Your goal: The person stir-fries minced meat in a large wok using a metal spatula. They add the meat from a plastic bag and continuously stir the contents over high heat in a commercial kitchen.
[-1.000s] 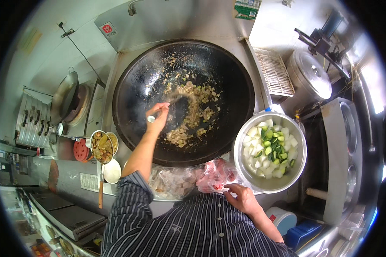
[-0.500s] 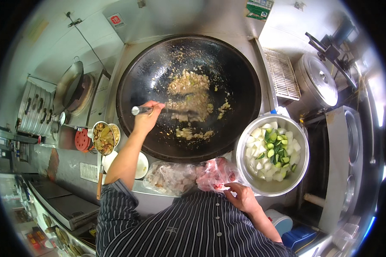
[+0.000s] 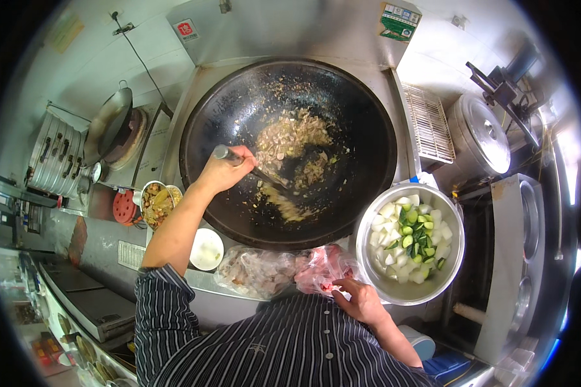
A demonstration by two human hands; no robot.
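- The big black wok [image 3: 239, 109] sits sunk in the steel worktop [image 3: 193, 97] and serves as the landmark for the rest.
- The left hand [image 3: 223, 173] reaches over the wok's left rim, fingers wrapped tight around the metal handle of a ladle [image 3: 221, 152]; the handle's end sticks out just left of the hand, and the dark shaft runs rightward and down into the pan.
- The ladle's working end lies among the chopped food [image 3: 290, 138], a pale brown heap near the middle of the wok, with smaller bits strewn below it and toward the upper rim.
- The right hand [image 3: 358, 300] is below the wok's lower right rim, close to the person's striped shirt [image 3: 271, 348]; its fingertips pinch the edge of a clear plastic bag of pink raw meat [image 3: 323, 267].
- A second clear bag with paler contents [image 3: 255, 271] lies touching it on the left, both just below the wok's lower rim.
- A steel bowl [image 3: 394, 287] of white and green vegetable chunks stands right of the bags, at the wok's lower right, very close to its rim.
- A small white dish [image 3: 206, 248] rests at the wok's lower left, beside the left forearm.
- A bowl of mixed seasoning [image 3: 153, 203] and a red lid [image 3: 124, 208] stand further left of the wok.
- A smaller wok [image 3: 110, 122] is tilted on a burner well left of the big one.
- A metal grate [image 3: 429, 122] lies just right of the wok.
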